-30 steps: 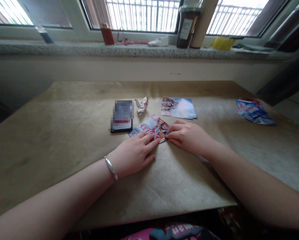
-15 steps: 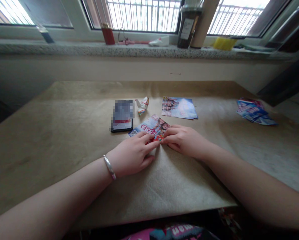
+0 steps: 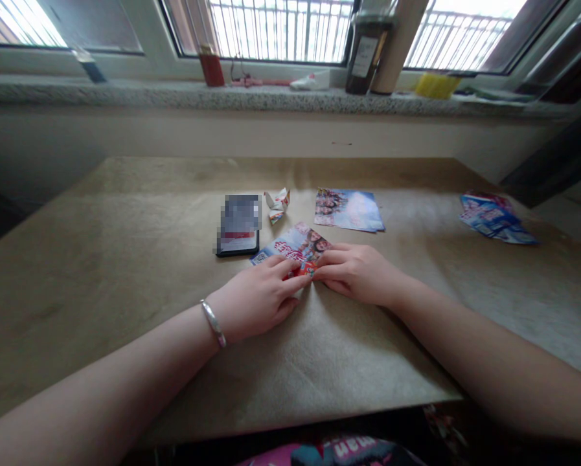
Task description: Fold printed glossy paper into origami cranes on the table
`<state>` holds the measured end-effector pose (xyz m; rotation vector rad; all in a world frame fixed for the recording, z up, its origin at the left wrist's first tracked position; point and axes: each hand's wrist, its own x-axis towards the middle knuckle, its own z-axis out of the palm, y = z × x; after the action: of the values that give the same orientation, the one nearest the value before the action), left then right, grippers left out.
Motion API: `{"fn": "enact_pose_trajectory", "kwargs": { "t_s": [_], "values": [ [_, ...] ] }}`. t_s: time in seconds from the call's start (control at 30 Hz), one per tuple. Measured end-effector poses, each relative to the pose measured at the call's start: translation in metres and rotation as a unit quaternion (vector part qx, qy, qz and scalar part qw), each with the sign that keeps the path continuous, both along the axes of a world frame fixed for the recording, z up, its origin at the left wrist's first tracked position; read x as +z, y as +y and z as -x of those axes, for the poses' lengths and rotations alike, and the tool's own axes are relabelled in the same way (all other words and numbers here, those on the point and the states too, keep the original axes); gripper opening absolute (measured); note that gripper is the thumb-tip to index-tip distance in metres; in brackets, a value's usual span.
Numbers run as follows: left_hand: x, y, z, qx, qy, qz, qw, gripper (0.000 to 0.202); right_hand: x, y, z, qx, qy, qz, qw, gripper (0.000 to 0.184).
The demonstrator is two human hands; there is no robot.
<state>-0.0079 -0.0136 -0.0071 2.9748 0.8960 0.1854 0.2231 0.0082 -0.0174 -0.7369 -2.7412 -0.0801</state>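
A colourful printed paper (image 3: 296, 243) lies turned at an angle on the table in front of me, its near corner under my fingers. My left hand (image 3: 263, 294), with a silver bangle at the wrist, presses its fingers on the paper's lower edge. From the other side, my right hand (image 3: 361, 273) holds the near right edge with bent fingers. The fingertips of both hands almost meet at that corner, and they hide part of it. Just beyond the paper stands a small folded paper figure (image 3: 278, 206).
A phone (image 3: 238, 225) with a blurred screen lies left of the folded figure. Flat printed sheets (image 3: 351, 210) are stacked behind my right hand. More blue printed papers (image 3: 497, 219) sit at the far right of the table (image 3: 125, 259). Jars and small items line the stone windowsill (image 3: 149, 97).
Almost nothing differs. Both hands stay on the printed paper, with only a very slight shift of the fingers at its near corner.
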Motion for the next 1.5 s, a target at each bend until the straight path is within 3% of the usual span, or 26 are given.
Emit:
{"fn": "enact_pose_trajectory", "kwargs": {
  "t_s": [0.57, 1.17, 1.5],
  "values": [
    [-0.001, 0.001, -0.001, -0.004, 0.016, -0.021, 1.0, 0.032, 0.004, -0.001, -0.007, -0.048, -0.017, -0.017, 0.999, 0.021],
    [-0.002, 0.001, -0.001, 0.0, 0.012, -0.022, 1.0, 0.032, 0.005, 0.007, -0.021, -0.047, 0.001, 0.039, 0.998, 0.021],
    [-0.002, 0.001, -0.001, 0.0, 0.006, -0.019, 1.0, 0.033, 0.013, 0.005, -0.025, -0.092, -0.033, 0.045, 0.994, 0.02]
  ]
}}
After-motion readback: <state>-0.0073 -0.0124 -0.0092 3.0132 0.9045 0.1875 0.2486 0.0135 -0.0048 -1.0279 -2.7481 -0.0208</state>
